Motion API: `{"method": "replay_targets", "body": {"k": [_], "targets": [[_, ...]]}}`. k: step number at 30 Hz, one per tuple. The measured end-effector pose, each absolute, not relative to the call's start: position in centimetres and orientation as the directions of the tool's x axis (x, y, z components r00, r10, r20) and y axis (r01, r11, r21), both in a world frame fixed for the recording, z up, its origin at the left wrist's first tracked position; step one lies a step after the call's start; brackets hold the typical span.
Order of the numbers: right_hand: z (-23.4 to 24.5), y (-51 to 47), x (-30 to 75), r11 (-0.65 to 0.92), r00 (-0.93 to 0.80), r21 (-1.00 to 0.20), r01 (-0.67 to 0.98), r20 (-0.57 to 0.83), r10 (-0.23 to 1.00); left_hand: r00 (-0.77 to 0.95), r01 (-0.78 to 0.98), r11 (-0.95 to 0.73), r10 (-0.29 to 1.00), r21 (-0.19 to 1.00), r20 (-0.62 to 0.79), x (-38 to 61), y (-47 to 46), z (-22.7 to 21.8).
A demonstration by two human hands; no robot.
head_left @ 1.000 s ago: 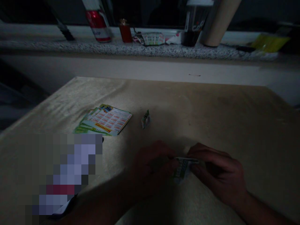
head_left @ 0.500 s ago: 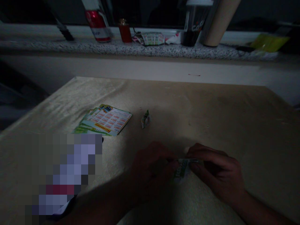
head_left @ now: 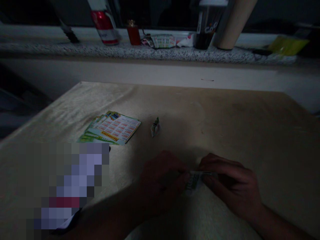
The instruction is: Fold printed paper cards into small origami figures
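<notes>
Both hands pinch a small folded paper slip (head_left: 193,180) between them, left hand (head_left: 160,181) at its left end, right hand (head_left: 231,186) at its right, long axis running hand to hand

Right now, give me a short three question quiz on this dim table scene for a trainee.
1. True or false: both hands grip the small folded paper.
2. Which lies nearer the fanned stack of printed cards: A, the tiny folded piece, or B, the red lighter on the granite ledge?
3. Fill in: the dark cup stands on the ____.

Key:
1. True: left hand and right hand pinch it between them, low over the table.
2. A.
3. Ledge.
</notes>
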State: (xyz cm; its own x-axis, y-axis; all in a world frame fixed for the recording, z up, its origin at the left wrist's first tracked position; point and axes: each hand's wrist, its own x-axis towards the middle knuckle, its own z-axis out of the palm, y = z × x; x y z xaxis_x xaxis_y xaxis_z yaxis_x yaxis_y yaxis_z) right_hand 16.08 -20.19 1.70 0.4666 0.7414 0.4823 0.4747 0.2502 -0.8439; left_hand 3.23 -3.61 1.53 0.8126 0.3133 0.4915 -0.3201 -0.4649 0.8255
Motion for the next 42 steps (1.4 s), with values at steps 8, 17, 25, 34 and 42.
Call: {"method": "replay_targets", "body": {"k": [8, 17, 25, 34, 42], "targets": [[1.8, -20.2, 16.1, 0.253, 0.465, -0.839, 0.482, 0.489, 0.738, 0.788, -0.383, -0.442, 0.302, 0.811, 0.537, 3.4, -3.4, 1.5], [2.0, -19.8, 16.3, 0.313, 0.425, -0.825, 0.470, 0.523, 0.739, 0.769, -0.404, -0.486, 0.277, 0.775, 0.576, 3.5, -3.2, 1.7], [2.3, -20.1, 16.4, 0.284, 0.421, -0.818, 0.501, 0.517, 0.745, 0.767, -0.412, -0.515, 0.249, 0.751, 0.592, 3.5, -3.2, 2.1], [2.4, -20.0, 16.2, 0.283, 0.430, -0.821, 0.496, 0.515, 0.741, 0.756, -0.431, -0.526, 0.233, 0.733, 0.612, 3.5, -3.2, 2.2], [2.2, -20.0, 16.4, 0.263, 0.453, -0.820, 0.509, 0.515, 0.728, 0.763, -0.382, -0.509, 0.298, 0.771, 0.574, 3.2, -2.9, 1.9]]}}
